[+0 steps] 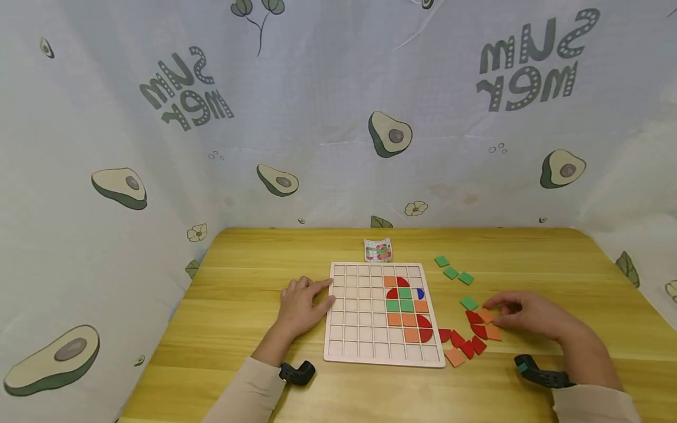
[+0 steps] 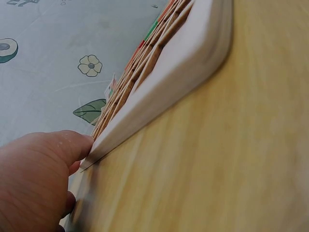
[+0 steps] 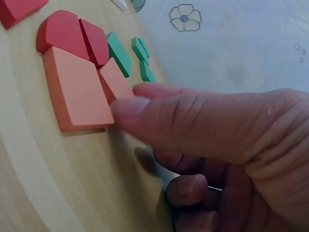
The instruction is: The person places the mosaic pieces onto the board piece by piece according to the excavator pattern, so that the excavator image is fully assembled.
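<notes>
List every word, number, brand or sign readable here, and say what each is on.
"Sum mer": mirrored, on two lines, on the avocado-print cloth, left.
"Sum mer": mirrored likewise, same cloth, upper right.
Left wrist view, cloth's top edge: marks cut off, unreadable.
Pattern card: too small to tell any text.

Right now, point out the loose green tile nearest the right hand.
It is the lone green tile just beyond the loose red pieces, close to the right hand. The other three loose green tiles lie grouped farther back.
</notes>
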Demonstrator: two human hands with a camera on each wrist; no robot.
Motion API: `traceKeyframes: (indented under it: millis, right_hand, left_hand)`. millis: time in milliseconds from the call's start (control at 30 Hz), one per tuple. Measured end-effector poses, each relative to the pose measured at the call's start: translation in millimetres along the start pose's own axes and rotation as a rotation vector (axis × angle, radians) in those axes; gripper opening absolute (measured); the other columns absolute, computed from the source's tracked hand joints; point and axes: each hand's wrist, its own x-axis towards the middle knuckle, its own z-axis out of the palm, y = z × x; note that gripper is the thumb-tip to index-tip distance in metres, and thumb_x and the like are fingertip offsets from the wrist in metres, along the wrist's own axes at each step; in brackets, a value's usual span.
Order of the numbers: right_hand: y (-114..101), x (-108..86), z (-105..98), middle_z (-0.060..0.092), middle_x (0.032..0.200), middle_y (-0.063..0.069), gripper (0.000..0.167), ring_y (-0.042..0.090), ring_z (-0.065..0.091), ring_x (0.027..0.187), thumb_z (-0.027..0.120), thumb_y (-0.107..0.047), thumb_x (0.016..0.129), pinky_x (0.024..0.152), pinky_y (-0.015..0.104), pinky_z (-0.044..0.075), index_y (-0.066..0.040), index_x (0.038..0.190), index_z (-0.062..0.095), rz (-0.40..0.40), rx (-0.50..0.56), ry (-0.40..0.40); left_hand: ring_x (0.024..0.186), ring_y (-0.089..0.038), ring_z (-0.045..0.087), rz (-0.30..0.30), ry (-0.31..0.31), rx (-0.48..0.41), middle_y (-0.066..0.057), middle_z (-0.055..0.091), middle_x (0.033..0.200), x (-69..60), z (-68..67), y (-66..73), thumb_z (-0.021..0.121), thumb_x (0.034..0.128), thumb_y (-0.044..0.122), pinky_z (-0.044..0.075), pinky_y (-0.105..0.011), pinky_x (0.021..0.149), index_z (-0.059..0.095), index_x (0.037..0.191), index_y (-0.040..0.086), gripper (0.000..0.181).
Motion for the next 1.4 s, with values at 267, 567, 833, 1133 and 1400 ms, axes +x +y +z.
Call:
traceKeyframes:
  millis: [267,567,833,1133,1400]
  right_hand:
    - [-4,5.5,8,0.051,0.085,0.001,0.032,0.009,0.044,0.075,0.074,-0.032,0.093,0.065,0.026,0.034,-0.007,0.113,0.07,0.031,-0.031,0.056]
    - [-13,14.9,19,0.054,0.082,-0.001,0.039,0.011,0.047,0.075,0.077,-0.041,0.09,0.065,0.026,0.038,-0.008,0.109,0.074,0.012,-0.115,0.146]
    - [-26,19.7,27,0.054,0.079,-0.001,0.037,0.012,0.047,0.073,0.078,-0.042,0.088,0.062,0.025,0.039,-0.01,0.105,0.074,-0.01,-0.116,0.154]
    - [-44,21.0,29,0.054,0.078,-0.001,0.035,0.014,0.048,0.073,0.079,-0.04,0.088,0.062,0.026,0.039,-0.009,0.105,0.073,-0.012,-0.094,0.137]
    - [-67,24.1,38,0.054,0.08,-0.001,0.029,0.01,0.048,0.071,0.08,-0.036,0.088,0.06,0.024,0.04,-0.013,0.103,0.071,-0.085,-0.016,0.093]
  left_hand:
    - [0.083,-0.016,0.038,0.008,0.001,0.007,0.0,0.056,0.097,-0.3,-0.3,0.6,0.064,0.0949,0.047,0.027,-0.034,0.077,0.067,0.137,0.029,0.045]
    - [0.083,-0.016,0.037,0.003,-0.002,-0.003,0.0,0.055,0.096,-1.5,-1.0,1.1,0.064,0.095,0.047,0.026,-0.034,0.077,0.067,0.137,0.029,0.046]
    - [0.082,-0.016,0.037,0.007,0.007,-0.006,0.001,0.055,0.095,-1.6,-1.0,1.2,0.064,0.0951,0.046,0.025,-0.034,0.076,0.067,0.137,0.028,0.045]
    - [0.083,-0.016,0.038,-0.002,-0.001,-0.005,0.001,0.055,0.095,-1.4,-1.8,2.0,0.065,0.0948,0.046,0.026,-0.035,0.077,0.067,0.137,0.029,0.045]
    - [0.082,-0.016,0.037,-0.004,-0.003,-0.007,0.001,0.055,0.095,-1.7,-2.9,3.2,0.065,0.0949,0.046,0.026,-0.034,0.076,0.067,0.137,0.029,0.045]
